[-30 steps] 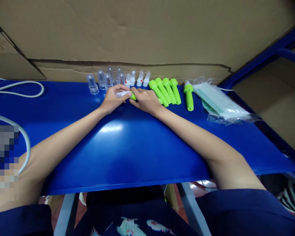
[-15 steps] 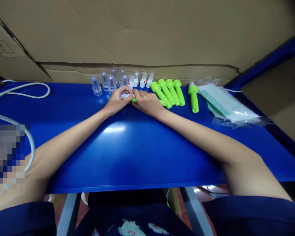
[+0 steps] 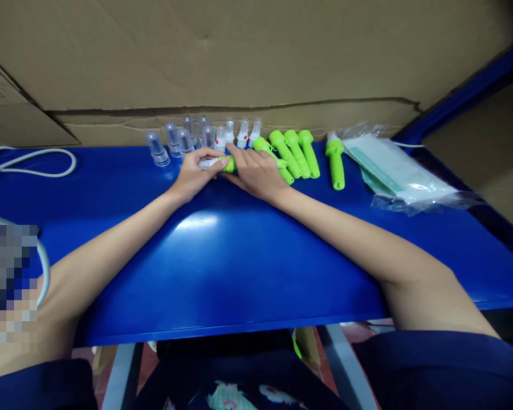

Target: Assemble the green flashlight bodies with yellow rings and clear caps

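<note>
My left hand (image 3: 194, 175) is closed, with thumb and fingers pinching a clear ribbed cap (image 3: 206, 164). The cap's right end meets the collar of a bright green plastic flashlight-like handle (image 3: 229, 164), and the two lie in line, nearly level. Around that handle the fingers of my right hand (image 3: 259, 173) are wrapped, hiding most of its body. Behind my left hand several clear domed caps (image 3: 157, 149) stand upright. A few white pieces with clear tips (image 3: 243, 135), some bearing red dots, stand behind my right hand.
Several green handles (image 3: 285, 154) lie side by side to the right of my hands. Farther right is a green handle with a clear tip (image 3: 336, 165), then a plastic bag (image 3: 389, 171). A white cable (image 3: 47, 172) loops at left. Cardboard (image 3: 239, 57) walls the blue table's (image 3: 239, 273) back.
The view has shifted slightly. My hands have turned a little around the piece, and more of the green collar shows between them. Both hands keep their hold.
</note>
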`<state>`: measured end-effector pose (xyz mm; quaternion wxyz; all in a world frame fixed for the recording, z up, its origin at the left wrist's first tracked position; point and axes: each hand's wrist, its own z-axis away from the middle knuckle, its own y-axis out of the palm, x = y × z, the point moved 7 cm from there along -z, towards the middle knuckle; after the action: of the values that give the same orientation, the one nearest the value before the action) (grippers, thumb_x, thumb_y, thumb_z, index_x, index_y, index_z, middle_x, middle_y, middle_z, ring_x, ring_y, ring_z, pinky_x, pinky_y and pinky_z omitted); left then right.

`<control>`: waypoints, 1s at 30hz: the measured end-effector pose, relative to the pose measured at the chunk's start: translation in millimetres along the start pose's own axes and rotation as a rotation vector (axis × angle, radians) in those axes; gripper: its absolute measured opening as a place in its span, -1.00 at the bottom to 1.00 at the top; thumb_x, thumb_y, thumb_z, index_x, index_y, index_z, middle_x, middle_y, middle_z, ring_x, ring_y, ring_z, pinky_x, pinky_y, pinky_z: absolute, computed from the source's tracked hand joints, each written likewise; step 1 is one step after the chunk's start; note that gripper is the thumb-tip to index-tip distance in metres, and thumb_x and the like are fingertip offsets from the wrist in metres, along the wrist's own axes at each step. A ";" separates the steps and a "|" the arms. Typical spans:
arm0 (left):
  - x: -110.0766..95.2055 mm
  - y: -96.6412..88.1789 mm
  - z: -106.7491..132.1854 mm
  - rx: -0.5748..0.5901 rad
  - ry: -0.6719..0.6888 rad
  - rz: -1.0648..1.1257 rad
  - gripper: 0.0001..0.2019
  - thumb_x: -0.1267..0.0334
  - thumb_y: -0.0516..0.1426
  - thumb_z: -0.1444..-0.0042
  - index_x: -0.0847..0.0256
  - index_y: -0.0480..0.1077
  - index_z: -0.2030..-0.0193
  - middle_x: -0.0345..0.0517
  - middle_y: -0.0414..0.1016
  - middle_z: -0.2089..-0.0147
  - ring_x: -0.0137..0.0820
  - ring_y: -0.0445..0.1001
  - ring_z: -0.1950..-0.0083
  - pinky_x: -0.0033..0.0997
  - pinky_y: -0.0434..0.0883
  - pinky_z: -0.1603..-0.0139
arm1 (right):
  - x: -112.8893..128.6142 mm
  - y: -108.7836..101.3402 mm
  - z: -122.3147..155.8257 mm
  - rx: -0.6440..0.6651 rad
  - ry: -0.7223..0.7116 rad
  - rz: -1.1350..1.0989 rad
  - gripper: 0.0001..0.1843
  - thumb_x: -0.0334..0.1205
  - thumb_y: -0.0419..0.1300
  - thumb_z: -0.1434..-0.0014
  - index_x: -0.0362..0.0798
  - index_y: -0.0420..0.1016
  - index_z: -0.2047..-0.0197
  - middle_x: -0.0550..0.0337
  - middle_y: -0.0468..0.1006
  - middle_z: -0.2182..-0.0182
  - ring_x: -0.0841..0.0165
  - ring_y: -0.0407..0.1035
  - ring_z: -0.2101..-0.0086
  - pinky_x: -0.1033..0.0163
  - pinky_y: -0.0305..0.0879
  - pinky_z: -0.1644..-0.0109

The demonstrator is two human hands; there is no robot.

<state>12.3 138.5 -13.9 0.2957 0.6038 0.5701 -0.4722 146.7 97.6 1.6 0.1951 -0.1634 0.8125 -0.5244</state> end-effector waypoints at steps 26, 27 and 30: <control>-36.9 -8.3 16.4 -0.100 0.281 -0.378 -0.69 -0.06 0.31 -0.15 0.17 0.55 0.29 -0.13 0.68 0.23 -0.37 0.58 0.21 -0.37 0.46 0.06 | -2.3 1.9 13.3 -0.007 -0.129 -0.047 -0.42 -0.17 -0.14 -0.51 -0.43 0.36 -0.33 -0.41 0.58 -0.07 0.00 0.50 -0.03 0.03 0.37 -0.01; -38.9 -7.6 16.5 -0.071 0.298 -0.395 -0.66 -0.10 0.33 -0.13 0.17 0.56 0.27 -0.13 0.68 0.22 -0.36 0.58 0.19 -0.36 0.46 0.06 | -3.1 1.6 13.5 -0.006 -0.123 -0.053 -0.43 -0.17 -0.13 -0.50 -0.42 0.36 -0.32 -0.40 0.59 -0.07 0.00 0.51 -0.03 0.03 0.37 0.00; -41.1 -5.7 14.7 0.029 0.317 -0.436 -0.55 -0.19 0.41 0.01 0.16 0.57 0.22 -0.10 0.68 0.16 -0.29 0.59 0.13 -0.32 0.46 0.01 | -6.4 2.1 13.8 0.011 -0.098 -0.084 -0.45 -0.18 -0.11 -0.49 -0.39 0.37 -0.31 -0.37 0.60 -0.08 0.01 0.52 -0.01 0.05 0.36 0.03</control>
<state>7.3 109.5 18.8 0.0852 0.5373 0.7190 -0.4326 158.9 90.5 -4.6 0.2132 -0.2218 0.7916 -0.5280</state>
